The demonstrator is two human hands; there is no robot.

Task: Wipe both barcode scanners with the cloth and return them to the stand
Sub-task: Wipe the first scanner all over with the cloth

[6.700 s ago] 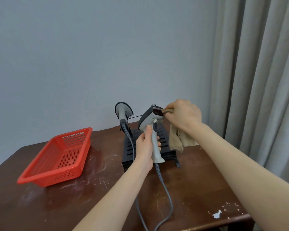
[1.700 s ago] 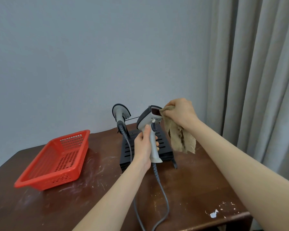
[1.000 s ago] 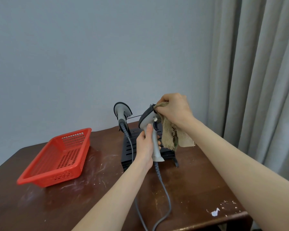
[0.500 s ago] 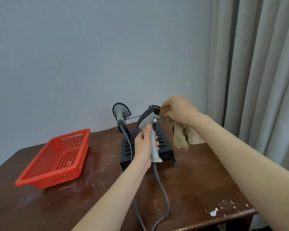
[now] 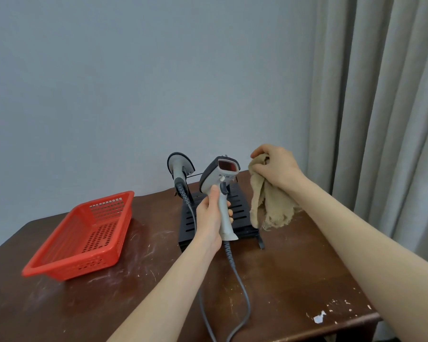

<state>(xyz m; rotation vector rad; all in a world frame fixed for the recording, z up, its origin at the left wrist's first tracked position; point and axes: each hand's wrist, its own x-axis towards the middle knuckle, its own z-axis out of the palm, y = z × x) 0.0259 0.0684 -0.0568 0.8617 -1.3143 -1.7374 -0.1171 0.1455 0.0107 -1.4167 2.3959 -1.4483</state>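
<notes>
The left hand [image 5: 211,219] is wrapped around the handle of a grey corded barcode scanner [image 5: 220,193], held upright above the black slotted stand [image 5: 240,213]; the right hand [image 5: 274,169], raised just beside it, clutches a hanging beige cloth [image 5: 267,206], not touching; a 2nd grey scanner [image 5: 179,169] sits on the stand; bare dark wooden tabletop [image 5: 294,280] lies toward the near edge.

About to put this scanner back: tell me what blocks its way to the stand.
Nothing visible does. The held scanner in the left hand is right above the black stand; the other scanner sits at its back left, the cloth off right.
</notes>
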